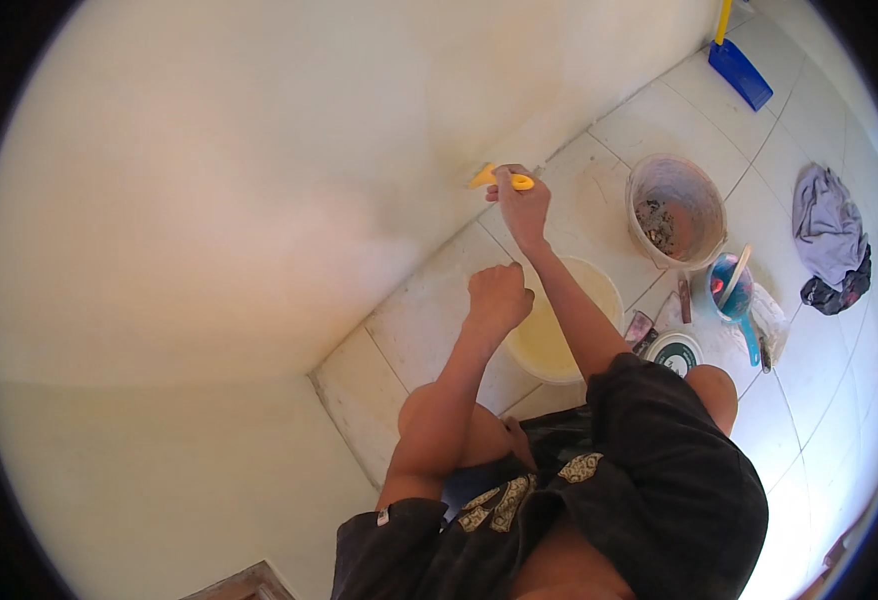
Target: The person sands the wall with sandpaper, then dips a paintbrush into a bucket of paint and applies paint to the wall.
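My right hand [525, 212] grips a yellow-handled flat tool [523, 183], its flared end against the low part of the pale wall [259, 180]. Whether that end is bristle or blade is too small to tell. My left hand [499, 298] is closed in a fist above the rim of a round tub [581, 345] of pale yellow contents. The fingers' inner side is hidden, so I cannot make out anything inside. My right forearm crosses over the tub. Damp-looking patches mark the wall near the tool.
A dirty bucket [704, 240] with dark debris stands right of the tub. Beyond it are a blue dipper [721, 275] holding a stick, a round-lidded can [675, 352], and a grey cloth [827, 225]. A blue dustpan [741, 76] lies by the far wall on the tiled floor [399, 320].
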The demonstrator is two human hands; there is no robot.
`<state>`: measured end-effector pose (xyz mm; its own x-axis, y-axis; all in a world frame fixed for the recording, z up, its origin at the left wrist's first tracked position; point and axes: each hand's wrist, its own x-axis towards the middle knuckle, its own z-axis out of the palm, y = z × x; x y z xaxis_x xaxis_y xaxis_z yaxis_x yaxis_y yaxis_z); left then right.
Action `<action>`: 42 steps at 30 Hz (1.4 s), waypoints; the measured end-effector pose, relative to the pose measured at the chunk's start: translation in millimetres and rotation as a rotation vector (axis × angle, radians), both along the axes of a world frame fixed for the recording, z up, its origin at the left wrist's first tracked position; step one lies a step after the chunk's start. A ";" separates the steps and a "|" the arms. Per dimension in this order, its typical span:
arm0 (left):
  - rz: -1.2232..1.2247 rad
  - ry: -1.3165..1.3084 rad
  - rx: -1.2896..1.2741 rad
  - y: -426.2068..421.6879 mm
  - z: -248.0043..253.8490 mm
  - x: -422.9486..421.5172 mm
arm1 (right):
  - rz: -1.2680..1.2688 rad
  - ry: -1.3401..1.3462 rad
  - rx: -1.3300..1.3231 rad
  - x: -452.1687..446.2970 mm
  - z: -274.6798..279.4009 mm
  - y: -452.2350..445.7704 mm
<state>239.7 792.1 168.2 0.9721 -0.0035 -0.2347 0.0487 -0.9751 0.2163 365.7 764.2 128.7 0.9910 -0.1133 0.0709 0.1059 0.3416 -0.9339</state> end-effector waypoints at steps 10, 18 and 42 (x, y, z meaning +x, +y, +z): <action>0.005 -0.019 -0.002 0.1 -0.4 0.8 | -0.031 -0.260 0.361 18.5 133.3 -5.3; 0.005 0.040 0.002 -2.6 -0.2 1.3 | 0.037 -0.050 0.538 5.3 31.4 3.7; -0.045 0.030 0.039 -9.4 -18.6 12.7 | -0.332 -0.102 -0.310 139.3 -26.6 -101.7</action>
